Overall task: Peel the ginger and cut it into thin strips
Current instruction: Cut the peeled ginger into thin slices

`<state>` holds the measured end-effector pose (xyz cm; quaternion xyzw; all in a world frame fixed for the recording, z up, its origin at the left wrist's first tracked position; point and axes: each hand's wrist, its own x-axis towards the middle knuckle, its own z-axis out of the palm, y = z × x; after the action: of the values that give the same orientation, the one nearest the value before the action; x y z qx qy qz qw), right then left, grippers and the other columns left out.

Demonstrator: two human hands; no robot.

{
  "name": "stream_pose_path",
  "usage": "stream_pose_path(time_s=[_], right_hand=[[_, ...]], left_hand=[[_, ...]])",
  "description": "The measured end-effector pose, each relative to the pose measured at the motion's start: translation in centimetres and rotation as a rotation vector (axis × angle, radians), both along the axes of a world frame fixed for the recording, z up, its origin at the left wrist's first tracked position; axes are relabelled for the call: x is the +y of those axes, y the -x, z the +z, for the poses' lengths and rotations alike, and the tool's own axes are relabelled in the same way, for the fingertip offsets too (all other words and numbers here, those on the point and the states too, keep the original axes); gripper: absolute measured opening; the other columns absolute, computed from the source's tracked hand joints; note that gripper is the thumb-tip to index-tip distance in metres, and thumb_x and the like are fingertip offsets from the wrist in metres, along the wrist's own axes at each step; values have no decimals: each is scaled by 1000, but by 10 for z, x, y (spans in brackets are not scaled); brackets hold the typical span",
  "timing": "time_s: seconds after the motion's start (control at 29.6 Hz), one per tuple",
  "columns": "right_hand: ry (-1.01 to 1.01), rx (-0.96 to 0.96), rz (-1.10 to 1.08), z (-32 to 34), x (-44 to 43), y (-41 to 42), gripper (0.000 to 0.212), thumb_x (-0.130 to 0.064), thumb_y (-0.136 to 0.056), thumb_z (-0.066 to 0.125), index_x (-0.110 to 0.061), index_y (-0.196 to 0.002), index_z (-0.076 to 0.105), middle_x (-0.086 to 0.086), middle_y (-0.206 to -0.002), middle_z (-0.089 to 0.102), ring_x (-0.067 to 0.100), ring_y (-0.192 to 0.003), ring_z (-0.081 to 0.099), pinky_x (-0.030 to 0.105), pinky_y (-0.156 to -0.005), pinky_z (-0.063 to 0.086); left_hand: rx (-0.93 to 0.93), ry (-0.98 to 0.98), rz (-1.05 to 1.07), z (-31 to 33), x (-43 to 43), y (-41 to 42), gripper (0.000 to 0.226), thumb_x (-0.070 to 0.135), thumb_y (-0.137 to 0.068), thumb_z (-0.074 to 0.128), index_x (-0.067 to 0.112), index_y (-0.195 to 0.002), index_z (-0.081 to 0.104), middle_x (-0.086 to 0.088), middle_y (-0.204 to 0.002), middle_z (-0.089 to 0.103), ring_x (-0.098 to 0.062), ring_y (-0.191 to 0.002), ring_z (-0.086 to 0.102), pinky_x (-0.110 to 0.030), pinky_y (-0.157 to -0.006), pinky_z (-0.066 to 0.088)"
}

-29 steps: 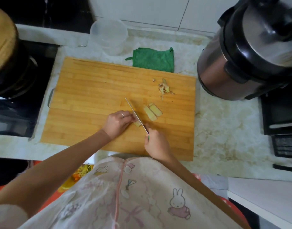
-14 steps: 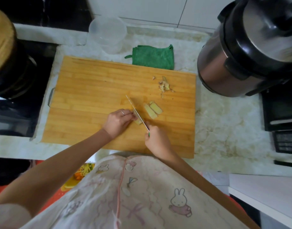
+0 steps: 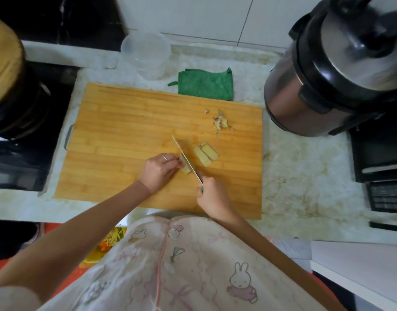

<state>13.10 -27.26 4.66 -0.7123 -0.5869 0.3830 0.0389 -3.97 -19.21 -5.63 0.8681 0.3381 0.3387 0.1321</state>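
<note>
A peeled ginger piece [image 3: 185, 167] lies on the wooden cutting board [image 3: 116, 140], pinned under the fingertips of my left hand [image 3: 158, 170]. My right hand [image 3: 212, 196] grips the green handle of a thin knife [image 3: 185, 159], whose blade rests on the right side of that piece. Two or three cut ginger slices [image 3: 205, 153] lie just right of the blade. A small heap of ginger peel [image 3: 220, 122] sits further back on the board.
A green cloth [image 3: 206, 84] and a clear plastic container [image 3: 146, 55] lie behind the board. A large pressure cooker [image 3: 332, 70] stands at the right, a stove with a dark pot [image 3: 13, 90] at the left. Marble counter [image 3: 305, 176] extends right of the board.
Both hands stay on the ginger and knife; the blade has shifted slightly against the piece. The camera view has drifted a little.
</note>
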Motion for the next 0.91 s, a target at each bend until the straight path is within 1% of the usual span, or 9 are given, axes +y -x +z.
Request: stream_pose_path(time_s=[0.17, 0.34, 0.44, 0.51, 0.57, 0.64, 0.74, 0.84, 0.91], right_hand=[[-28, -3, -15, -6, 6, 5, 43, -10, -94, 42, -12, -137, 46, 16, -104, 66, 33, -99, 61, 26, -63, 33], [-9, -20, 2, -7, -3, 1, 46, -11, -96, 41, -13, -141, 41, 17, -108, 65, 33, -102, 59, 28, -66, 36], [-21, -37, -8, -12, 4, 4, 45, -11, -95, 41, -14, -140, 42, 16, -105, 66, 34, -100, 61, 31, -67, 41], [-19, -33, -9, -13, 6, 3, 45, -11, -95, 42, -14, -140, 42, 16, -105, 66, 34, -99, 61, 31, -66, 39], [-4, -7, -3, -14, -1, -1, 48, -10, -95, 41, -13, -143, 39, 17, -106, 66, 34, -101, 60, 31, -68, 40], [10, 8, -10, -13, -8, -4, 50, -10, -95, 41, -12, -144, 37, 18, -107, 66, 34, -101, 60, 33, -72, 42], [25, -11, -34, -17, 0, -2, 49, -11, -95, 41, -14, -144, 38, 17, -107, 65, 34, -99, 60, 30, -66, 38], [10, -17, -34, -16, 11, 5, 39, -10, -94, 43, -10, -133, 50, 17, -105, 66, 33, -98, 61, 27, -63, 35], [-21, -31, -22, -13, 18, 7, 32, -8, -93, 43, -8, -122, 56, 17, -104, 66, 34, -99, 61, 31, -66, 39]], left_hand=[[-2, 16, -4, 1, 0, -3, 15, 26, -101, 47, 26, -94, 59, -3, -86, 70, -23, -74, 65, -28, -65, 49], [-3, 13, -13, 0, 1, 0, 14, 25, -101, 46, 27, -95, 59, -2, -85, 70, -20, -76, 64, -26, -65, 48], [1, 17, -7, 2, 2, -4, 15, 25, -101, 45, 27, -94, 58, -2, -85, 70, -20, -76, 63, -26, -65, 47], [2, 13, -9, 0, 2, -4, 13, 23, -100, 48, 27, -93, 58, -2, -85, 70, -19, -74, 62, -25, -65, 46], [-11, 14, -16, -1, 2, -1, 14, 21, -99, 50, 25, -92, 61, -2, -86, 70, -19, -75, 63, -25, -66, 47], [-21, 10, -22, -1, 3, -2, 21, 22, -100, 48, 20, -90, 67, -2, -86, 69, -21, -75, 65, -26, -66, 49], [-25, 8, -19, 2, 2, -6, 24, 24, -101, 46, 19, -89, 66, -4, -85, 69, -23, -74, 66, -27, -66, 48], [-17, 2, -31, 4, 3, -1, 19, 25, -102, 45, 23, -92, 61, -3, -83, 69, -23, -72, 65, -27, -65, 48], [-15, 12, -25, 3, 2, 0, 26, 26, -102, 45, 20, -90, 66, -4, -83, 70, -25, -72, 67, -27, -66, 48]])
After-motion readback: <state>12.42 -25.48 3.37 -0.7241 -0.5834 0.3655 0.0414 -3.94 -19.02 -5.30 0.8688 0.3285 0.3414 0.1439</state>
